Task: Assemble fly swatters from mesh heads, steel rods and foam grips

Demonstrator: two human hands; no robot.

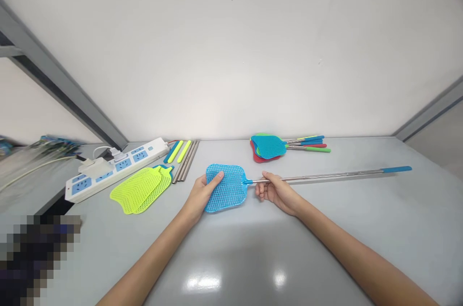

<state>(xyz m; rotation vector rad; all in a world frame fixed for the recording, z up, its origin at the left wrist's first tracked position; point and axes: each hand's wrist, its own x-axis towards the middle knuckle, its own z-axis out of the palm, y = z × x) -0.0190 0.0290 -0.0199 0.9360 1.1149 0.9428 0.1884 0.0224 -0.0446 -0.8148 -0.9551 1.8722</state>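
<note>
So, got a blue fly swatter (230,192) held out crosswise with both hands, front and middle over the grey counter (253,257). Gripping the mesh head (227,200) by its left edge with the left hand (200,195), thumb pressed on top, fingers closed on the plastic and mostly hidden underneath. Pinching the metal rod (333,175) just beside the blue neck with the right hand (280,192), thumb along the top and the other fingers (265,192) loosely curled below. Can't tell how tight on that side. Following the rod to the right, ending up at a blue grip (397,169).

Further back near the white wall (231,55), seeing a stack of swatters (269,146), blue on top with red and green peeking out, handles pointing right. Over on the left, spotting yellow-green mesh heads (135,191) overlapping just beside a white power strip (157,147) with a white adapter (96,168) on it. Also seeing loose blue and yellow grips (175,151) next to some metal tubes (186,161) lying side by side.
</note>
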